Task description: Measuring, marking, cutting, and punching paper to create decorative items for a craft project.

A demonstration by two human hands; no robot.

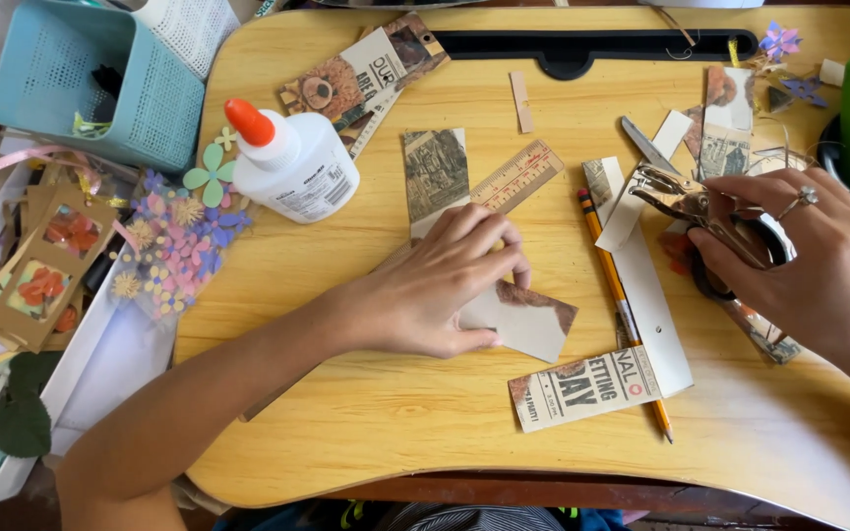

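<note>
**Paper strip pinned, hole punch gripped**

A paper strip (528, 320) is pressed flat near the middle of the surface (366, 413) by the left hand (435, 290), fingers spread and laid flat, closed on nothing. A wooden ruler (518, 175) is partly covered by the fingertips. A metal hole punch (681, 200) is gripped by the right hand (809, 261) toward the right edge, fingers curled around its handles. A pencil (622, 305) lies between the hands. A glue bottle (292, 162) lies toward the far left corner.

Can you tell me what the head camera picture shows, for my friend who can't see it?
A person's left hand presses a paper strip on a wooden lap desk, while the right hand grips a metal hole punch. A glue bottle, ruler and pencil lie nearby.
</note>
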